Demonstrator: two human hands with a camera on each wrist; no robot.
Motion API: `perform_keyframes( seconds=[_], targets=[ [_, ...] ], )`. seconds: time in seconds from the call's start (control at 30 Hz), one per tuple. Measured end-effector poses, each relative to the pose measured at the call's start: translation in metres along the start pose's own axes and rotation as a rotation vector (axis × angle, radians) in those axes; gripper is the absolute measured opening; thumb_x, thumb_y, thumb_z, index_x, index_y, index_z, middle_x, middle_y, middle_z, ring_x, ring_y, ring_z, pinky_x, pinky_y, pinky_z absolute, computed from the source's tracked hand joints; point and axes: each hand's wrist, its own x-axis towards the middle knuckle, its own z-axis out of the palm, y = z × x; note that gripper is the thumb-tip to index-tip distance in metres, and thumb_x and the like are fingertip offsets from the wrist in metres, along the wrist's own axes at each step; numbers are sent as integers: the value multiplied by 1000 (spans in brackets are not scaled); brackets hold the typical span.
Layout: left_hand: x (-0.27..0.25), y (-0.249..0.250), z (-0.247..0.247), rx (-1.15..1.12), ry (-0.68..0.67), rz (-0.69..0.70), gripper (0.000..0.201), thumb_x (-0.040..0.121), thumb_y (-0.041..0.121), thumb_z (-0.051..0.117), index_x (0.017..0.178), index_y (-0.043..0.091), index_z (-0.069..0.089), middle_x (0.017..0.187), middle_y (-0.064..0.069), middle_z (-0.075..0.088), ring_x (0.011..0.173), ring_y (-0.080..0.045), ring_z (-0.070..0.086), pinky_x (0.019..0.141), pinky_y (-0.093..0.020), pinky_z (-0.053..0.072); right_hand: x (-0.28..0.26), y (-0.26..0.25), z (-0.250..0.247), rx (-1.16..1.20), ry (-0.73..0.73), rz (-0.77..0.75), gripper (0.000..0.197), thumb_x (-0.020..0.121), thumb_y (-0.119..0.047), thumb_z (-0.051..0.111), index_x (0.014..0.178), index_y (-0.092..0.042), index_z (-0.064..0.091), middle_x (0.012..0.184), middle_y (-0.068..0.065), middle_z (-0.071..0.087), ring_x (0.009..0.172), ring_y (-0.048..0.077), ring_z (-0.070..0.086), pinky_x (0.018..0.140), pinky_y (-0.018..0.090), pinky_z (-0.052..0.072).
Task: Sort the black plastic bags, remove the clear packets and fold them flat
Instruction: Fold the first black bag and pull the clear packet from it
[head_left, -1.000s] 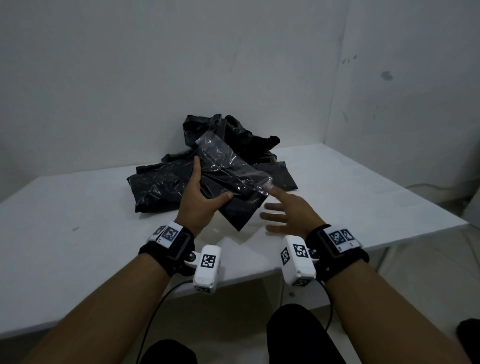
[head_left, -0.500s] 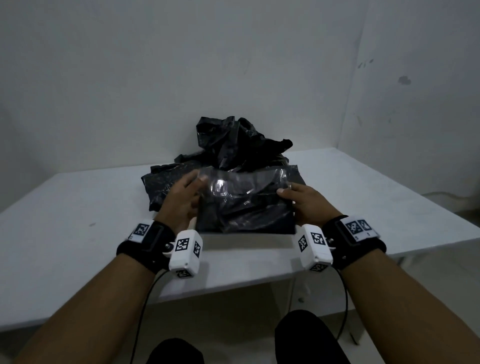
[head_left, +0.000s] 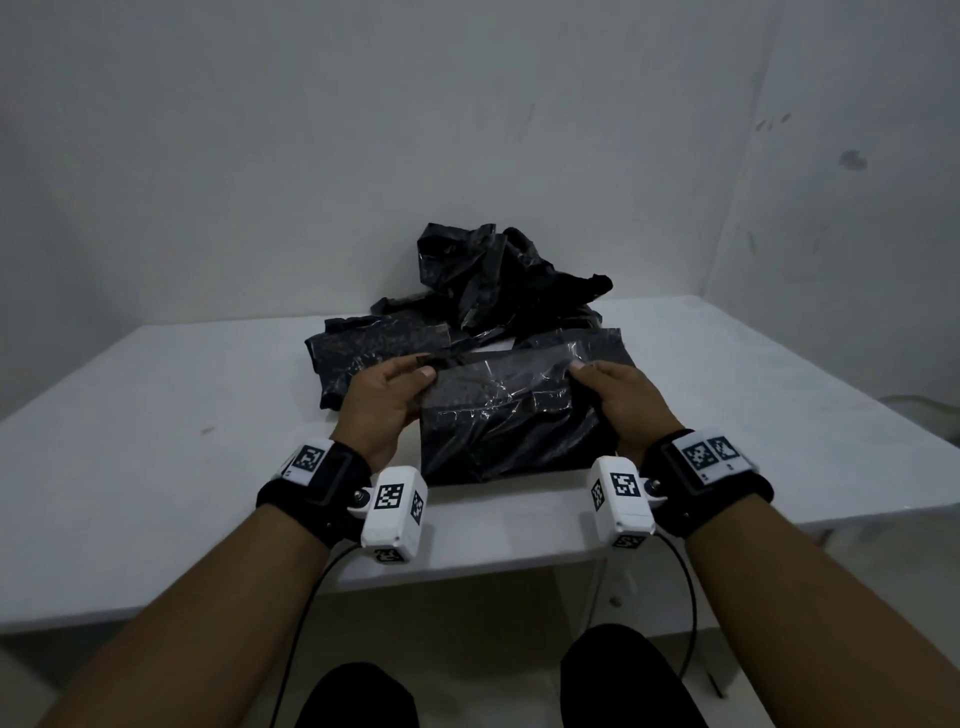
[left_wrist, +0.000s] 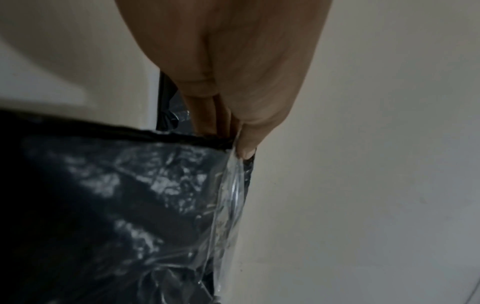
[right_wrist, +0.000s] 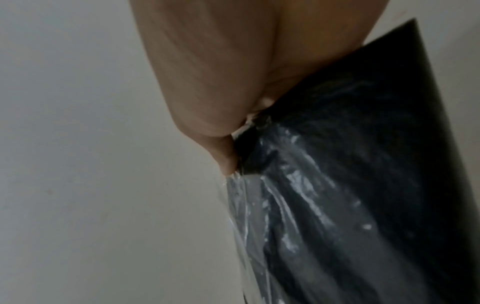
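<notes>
A clear packet (head_left: 506, 410) holding folded black bags is lifted above the near middle of the white table (head_left: 156, 467). My left hand (head_left: 387, 400) pinches its left edge, thumb on top and fingers underneath. My right hand (head_left: 618, 402) pinches its right edge the same way. In the left wrist view the thumb presses the clear film (left_wrist: 231, 193) at the packet's corner. The right wrist view shows the crinkled clear film (right_wrist: 285, 205) over black plastic (right_wrist: 376, 144). Behind the packet lies a pile of loose black plastic bags (head_left: 483, 291).
A flatter black bag (head_left: 363, 348) lies left of the pile, partly behind my left hand. White walls close the table's far side and right corner. Bare tabletop (head_left: 779, 405) extends to the right and left of the bags. My knees show below the table's front edge.
The packet has turned from a tilt to level and square in front of me. My right hand, open beside it a second ago, now pinches its right edge.
</notes>
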Motion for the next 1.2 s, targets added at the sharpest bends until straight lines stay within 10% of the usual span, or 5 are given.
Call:
perform_keyframes(
  seconds=[0.2, 0.37, 1.0, 1.2],
  targets=[
    [5, 6, 2, -26, 17, 16, 16, 99, 1, 55, 103, 5, 69, 83, -2, 77, 71, -9, 72, 62, -19, 57, 8, 8, 1, -41, 44, -12, 22, 95, -15, 61, 77, -6, 70, 77, 12, 71, 75, 29, 67, 74, 39, 55],
    [8, 3, 9, -18, 38, 42, 13, 98, 3, 58, 102, 6, 70, 86, -3, 76, 77, -13, 71, 67, -22, 57, 9, 12, 8, -96, 43, -83, 34, 85, -40, 75, 96, -7, 75, 94, 9, 77, 91, 25, 74, 83, 38, 58],
    [-2, 11, 26, 121, -65, -81, 25, 99, 26, 61, 88, 7, 73, 74, -4, 73, 61, -10, 66, 53, -20, 51, 8, 7, 6, -171, 142, -286, 25, 88, -26, 75, 91, -1, 71, 85, 9, 76, 77, 17, 73, 70, 24, 56],
    [0, 11, 18, 144, -104, -35, 34, 102, 30, 56, 82, 11, 76, 93, -19, 73, 80, -24, 68, 75, -31, 54, 8, 4, 1, 77, 67, -118, 17, 96, -19, 64, 97, -3, 72, 92, 14, 76, 85, 26, 73, 83, 38, 58]
  ],
)
